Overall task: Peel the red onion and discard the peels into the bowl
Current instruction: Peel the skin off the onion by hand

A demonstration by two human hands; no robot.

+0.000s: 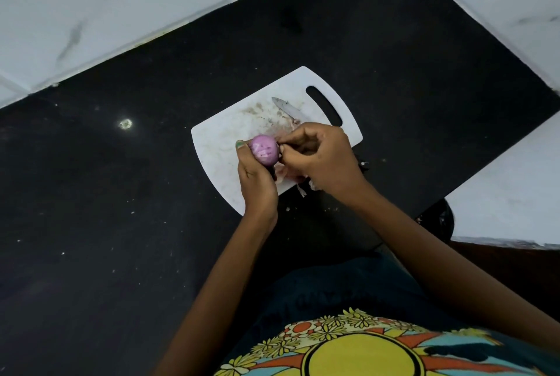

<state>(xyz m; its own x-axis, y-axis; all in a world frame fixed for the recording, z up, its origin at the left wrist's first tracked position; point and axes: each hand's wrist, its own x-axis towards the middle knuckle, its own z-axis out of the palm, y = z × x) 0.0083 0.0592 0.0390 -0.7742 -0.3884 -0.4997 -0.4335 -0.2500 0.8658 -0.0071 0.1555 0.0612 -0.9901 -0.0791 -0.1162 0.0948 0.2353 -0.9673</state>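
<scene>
Both forearms reach out over the white cutting board (218, 145), where the left hand (257, 178) grips the red onion (264, 150) from below and the right hand (318, 157) pinches at its right side. Mostly bare, the onion looks firm but slick; loose peels (291, 177) lie under the hands, thin and brittle, best pinched at an edge.

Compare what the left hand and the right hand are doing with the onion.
The left hand wraps the onion from below, holding it up; the right hand only pinches at its side. The left grip steadies; the right one appears to pull skin. Both hover over the cutting board.
</scene>
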